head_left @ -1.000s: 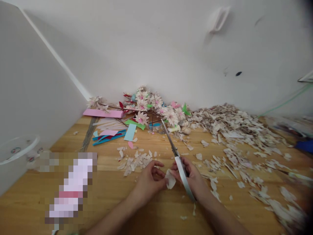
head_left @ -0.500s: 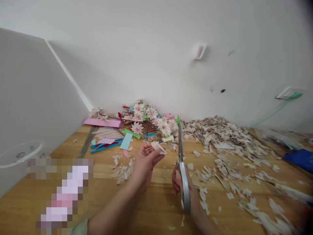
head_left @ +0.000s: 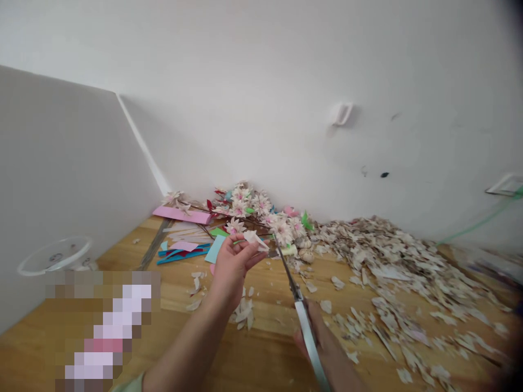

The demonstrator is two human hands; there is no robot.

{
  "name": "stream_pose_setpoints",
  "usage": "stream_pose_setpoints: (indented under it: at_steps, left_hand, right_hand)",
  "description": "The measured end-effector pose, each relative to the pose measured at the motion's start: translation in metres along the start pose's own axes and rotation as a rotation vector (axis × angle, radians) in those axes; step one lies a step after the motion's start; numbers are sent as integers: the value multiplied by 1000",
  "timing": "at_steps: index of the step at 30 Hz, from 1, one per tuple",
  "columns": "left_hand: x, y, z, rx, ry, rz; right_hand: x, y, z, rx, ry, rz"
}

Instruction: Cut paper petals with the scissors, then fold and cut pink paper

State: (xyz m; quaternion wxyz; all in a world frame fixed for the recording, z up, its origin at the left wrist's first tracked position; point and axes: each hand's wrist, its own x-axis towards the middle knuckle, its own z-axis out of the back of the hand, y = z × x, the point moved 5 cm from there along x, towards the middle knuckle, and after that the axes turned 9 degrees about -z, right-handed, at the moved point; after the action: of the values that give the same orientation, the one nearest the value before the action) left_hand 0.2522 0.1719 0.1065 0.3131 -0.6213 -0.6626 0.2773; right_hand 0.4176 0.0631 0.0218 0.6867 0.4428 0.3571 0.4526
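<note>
Left hand (head_left: 232,265) outstretched, pinching white piece (head_left: 254,238), right hand (head_left: 322,332) gripping scissors (head_left: 301,313)

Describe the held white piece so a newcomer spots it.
On the table, flowers lie by the wall. Just below them in view, the left hand pinches the white piece. Unlike the loose scraps, it's held up.

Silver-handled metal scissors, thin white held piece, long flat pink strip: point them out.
Silver-handled metal scissors (head_left: 303,314), head view: handle.
Thin white held piece (head_left: 253,238), head view: upper part.
Long flat pink strip (head_left: 186,216), head view: middle.
</note>
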Motion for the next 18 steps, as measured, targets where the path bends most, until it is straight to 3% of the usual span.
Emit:
stream_pose_setpoints:
  at_steps: [6, 9, 13, 18]
  left_hand:
    - [5, -11, 6, 32, -3, -20]
    - [3, -8, 5, 42, 18, -13]
    - [1, -4, 3, 56, 20, -1]
    - [-5, 6, 1, -23, -73, -58]
  right_hand:
    - [3, 0, 29, -313, -124, -90]
    - [0, 5, 32, -443, -58, -118]
    - [-5, 14, 22, -351, 149, -81]
    - [-7, 23, 13, -201, 177, -7]
